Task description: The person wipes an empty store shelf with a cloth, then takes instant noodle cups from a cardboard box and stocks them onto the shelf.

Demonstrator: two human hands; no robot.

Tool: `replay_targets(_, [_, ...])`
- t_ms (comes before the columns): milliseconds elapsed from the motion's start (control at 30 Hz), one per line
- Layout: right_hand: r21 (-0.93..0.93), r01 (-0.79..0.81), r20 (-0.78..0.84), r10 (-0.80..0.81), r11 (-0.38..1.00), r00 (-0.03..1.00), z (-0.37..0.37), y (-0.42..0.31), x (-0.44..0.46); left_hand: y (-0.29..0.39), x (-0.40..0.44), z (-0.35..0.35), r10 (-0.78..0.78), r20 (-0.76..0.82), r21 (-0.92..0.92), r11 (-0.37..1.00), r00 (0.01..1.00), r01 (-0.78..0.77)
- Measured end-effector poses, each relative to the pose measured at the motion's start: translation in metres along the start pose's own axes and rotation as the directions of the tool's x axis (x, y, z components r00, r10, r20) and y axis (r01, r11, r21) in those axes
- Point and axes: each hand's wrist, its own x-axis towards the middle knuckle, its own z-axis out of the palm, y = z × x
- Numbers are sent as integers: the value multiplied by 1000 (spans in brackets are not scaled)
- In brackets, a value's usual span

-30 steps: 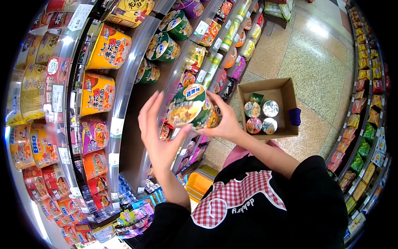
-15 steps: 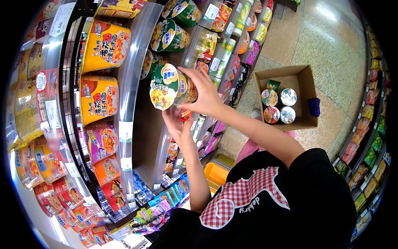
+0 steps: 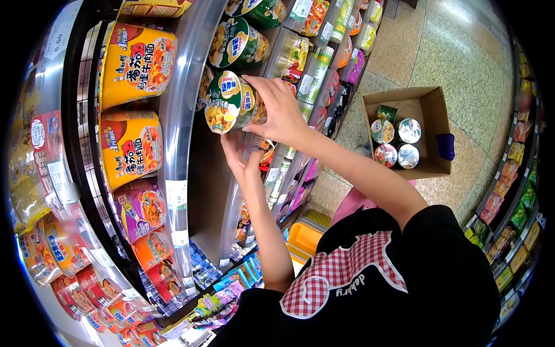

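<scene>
Fingers (image 3: pixel 266 85) of the right hand (image 3: pixel 284 115) are clamped on the side of a green cup (image 3: pixel 231 103), thumb at the near side. That cup is tilted, with its lid facing left and up, just nearer than the green cups (image 3: pixel 239 45) farther along the shelf (image 3: pixel 207 194); whether it rests there I cannot tell. Left hand (image 3: pixel 245 168) is at the cup's near edge, thumb and fingers spread apart; contact cannot be made out. Yellow cups (image 3: pixel 139 63) stand to the left. To the right, on the floor (image 3: pixel 471 72), an open cardboard box (image 3: pixel 430 121) holds several lidded cups (image 3: pixel 408 156).
</scene>
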Motion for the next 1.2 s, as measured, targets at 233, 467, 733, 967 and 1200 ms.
replay_targets(233, [-5,-23,20,23,1000,1000,11,4,10,1,15,-1,-7,-16,-7,1000,1000,7])
replay_targets(467, [4,-6,43,6,1000,999,31,9,15,-13,26,-13,-6,-65,10,1000,998,6])
replay_targets(733, [11,22,62,-23,1000,998,52,15,18,-19,34,-24,-34,-116,26,999,993,37])
replay_targets(967, [-9,33,85,-32,999,996,51,23,17,-32,36,-26,-48,-89,-8,999,995,48])
replay_targets(1200, [-86,20,8,-19,996,1000,42,23,12,-29,39,-13,-16,-56,-24,1000,998,15])
